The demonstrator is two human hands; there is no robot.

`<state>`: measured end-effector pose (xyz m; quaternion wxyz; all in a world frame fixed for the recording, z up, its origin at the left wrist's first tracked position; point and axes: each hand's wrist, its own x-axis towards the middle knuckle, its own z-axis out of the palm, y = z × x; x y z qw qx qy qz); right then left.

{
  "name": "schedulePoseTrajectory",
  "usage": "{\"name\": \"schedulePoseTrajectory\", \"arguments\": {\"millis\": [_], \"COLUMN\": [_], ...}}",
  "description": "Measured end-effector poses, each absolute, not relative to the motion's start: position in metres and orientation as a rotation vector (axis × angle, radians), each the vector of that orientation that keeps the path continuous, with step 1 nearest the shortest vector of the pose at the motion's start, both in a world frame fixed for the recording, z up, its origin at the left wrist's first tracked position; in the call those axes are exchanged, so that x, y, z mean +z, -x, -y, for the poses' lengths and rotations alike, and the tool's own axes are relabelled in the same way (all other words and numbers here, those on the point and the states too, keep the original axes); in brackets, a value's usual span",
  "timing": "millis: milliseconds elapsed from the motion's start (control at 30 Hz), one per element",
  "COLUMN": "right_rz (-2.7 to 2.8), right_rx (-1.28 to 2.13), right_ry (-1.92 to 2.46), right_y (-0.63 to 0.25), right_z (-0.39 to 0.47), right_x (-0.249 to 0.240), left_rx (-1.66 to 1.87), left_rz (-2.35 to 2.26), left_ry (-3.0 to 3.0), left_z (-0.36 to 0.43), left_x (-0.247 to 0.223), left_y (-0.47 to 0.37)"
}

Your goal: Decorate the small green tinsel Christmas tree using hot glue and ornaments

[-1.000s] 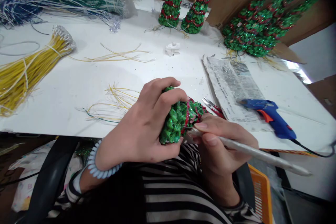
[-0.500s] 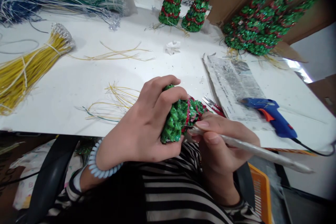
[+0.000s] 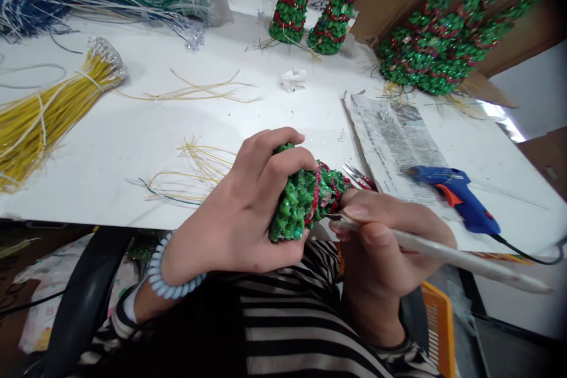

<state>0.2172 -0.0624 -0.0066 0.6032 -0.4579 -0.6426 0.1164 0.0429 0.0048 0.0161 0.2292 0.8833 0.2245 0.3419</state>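
A small green glittery tree with red garland lies on its side above my lap, its wide base to the left. My left hand is wrapped round the base, thumb below and fingers over the top. In my right hand I pinch a long, white-wrapped tool like a pen. The tool's thin dark tip is close to the garland on the tree's lower side; whether it touches cannot be made out. The narrow end of the tree is partly hidden by my right fingers.
Red-handled scissors lie behind my right hand. A blue glue gun rests partly on folded newspaper. Finished trees stand at the back. Yellow wire bundle, loose yellow wires and crumpled paper lie on the white table.
My right hand and the tool have moved slightly right, drawing the tip back from the tree. The tree has turned a little in my left hand, which stays almost in place.
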Motion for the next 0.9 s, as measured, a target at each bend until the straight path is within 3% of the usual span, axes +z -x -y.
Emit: {"name": "schedulePoseTrajectory", "arguments": {"millis": [533, 733, 900], "right_rz": [2.060, 2.375, 2.276], "right_rx": [-0.105, -0.034, 0.106], "right_ry": [1.123, 1.049, 1.020], "right_y": [-0.212, -0.225, -0.229], "right_z": [0.077, 0.068, 0.063], "right_x": [0.052, 0.075, 0.070], "left_rx": [1.010, 1.021, 1.030], "left_rz": [-0.543, -0.543, -0.533], "left_ry": [-2.422, -2.434, -2.463], "left_z": [-0.008, -0.007, -0.008], "left_x": [0.013, 0.012, 0.011], "left_y": [-0.042, -0.043, -0.043]}}
